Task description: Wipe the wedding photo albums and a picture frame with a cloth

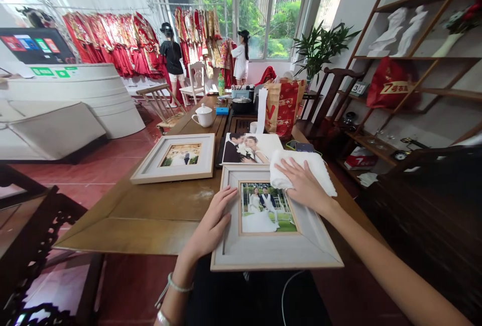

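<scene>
A picture frame [320,245] with a pale grey mat and light wood border lies at the table's near edge, jutting towards me. It holds a photo [269,210] of a couple outdoors. My left hand [214,220] rests along the frame's left side, fingers stretched out over its border. On the upper right corner lies a folded white towel [320,173]. My right hand [301,180] is flat on this towel, fingers spread, pressing it against the frame. Whatever the towel covers is hidden.
A second framed photo [181,157] lies at the left. Behind my frame are a loose print [271,145], a phone [301,146], a paper bag [284,107] and a lidded white cup [203,115]. Two people stand by racks of red garments [116,39]. Shelves [414,57] line the right.
</scene>
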{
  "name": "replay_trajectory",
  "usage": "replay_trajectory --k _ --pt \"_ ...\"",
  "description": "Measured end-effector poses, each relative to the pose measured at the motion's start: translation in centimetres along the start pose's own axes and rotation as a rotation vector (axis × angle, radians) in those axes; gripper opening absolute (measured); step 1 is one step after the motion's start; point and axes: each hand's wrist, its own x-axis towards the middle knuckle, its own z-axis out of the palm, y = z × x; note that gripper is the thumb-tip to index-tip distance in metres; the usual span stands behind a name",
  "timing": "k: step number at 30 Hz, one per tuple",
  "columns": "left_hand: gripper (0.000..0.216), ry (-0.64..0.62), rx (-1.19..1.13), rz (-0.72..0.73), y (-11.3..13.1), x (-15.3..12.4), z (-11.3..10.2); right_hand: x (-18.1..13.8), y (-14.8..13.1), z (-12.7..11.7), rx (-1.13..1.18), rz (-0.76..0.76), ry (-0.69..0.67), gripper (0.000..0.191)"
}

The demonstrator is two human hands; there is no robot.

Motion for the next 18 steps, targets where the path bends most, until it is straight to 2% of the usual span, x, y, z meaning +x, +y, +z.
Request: replay_trajectory --k 4,12,15,18 --pt "0.048 0.013 -0.006 -0.018 0.1 0.0 0.0 -1.7 -1.1 -0.5 0.011 -0.066 -0.081 0.082" --pt "0.050 0.017 -0.003 -0.018 -0.2 0.0 0.2 -11.2 -6.9 -4.8 0.349 -0.275 -0.359 0.092" --pt "0.050 0.008 -0.005 -0.020 -0.2 0.0 0.2 -12.5 -7.1 -5.0 0.379 -0.286 -0.346 0.085" --pt "0.050 -0.003 -0.002 -0.020 -0.1 0.0 0.1 -11.5 -5.5 -3.9 0.281 -0.289 -0.255 0.072"
